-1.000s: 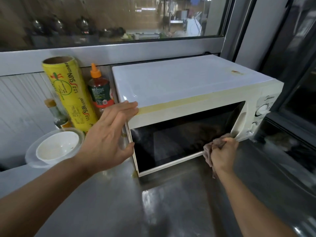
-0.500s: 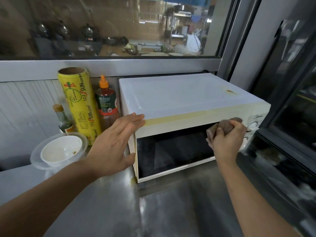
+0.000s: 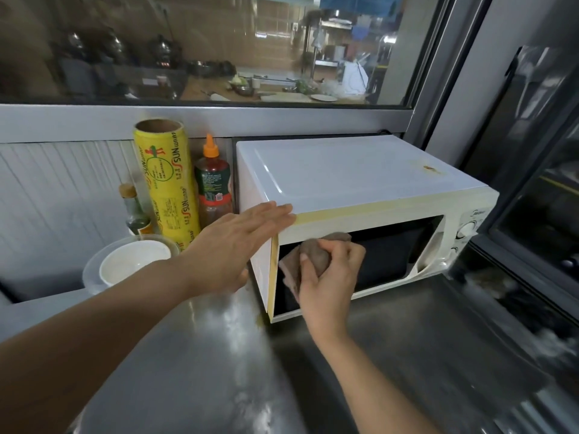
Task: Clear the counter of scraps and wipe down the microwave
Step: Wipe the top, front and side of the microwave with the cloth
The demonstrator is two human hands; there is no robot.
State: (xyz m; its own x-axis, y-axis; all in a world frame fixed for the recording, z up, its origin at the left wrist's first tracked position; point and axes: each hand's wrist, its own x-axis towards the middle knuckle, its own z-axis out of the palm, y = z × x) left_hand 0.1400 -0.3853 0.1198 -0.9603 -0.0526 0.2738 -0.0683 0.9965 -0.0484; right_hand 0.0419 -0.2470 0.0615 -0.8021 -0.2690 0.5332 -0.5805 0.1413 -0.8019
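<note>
1. While the left hand rests flat and released on the top front corner of the one microwave, it steadies that boxy, probably heavy unit on the steel table.
2. Right hand clenches one soft, limp brown cloth against the dark door glass.
3. Beside it stand one wrap roll, two bottles, one bowl.

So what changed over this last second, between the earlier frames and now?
The right hand, with the brown cloth in its grip throughout, swept leftward across the microwave door: from the lower right by the control panel, up to the upper right, and now to the door's left side. The left hand stayed flat on the top left corner. The microwave, cling-wrap roll, sauce bottle and bowl did not move.
</note>
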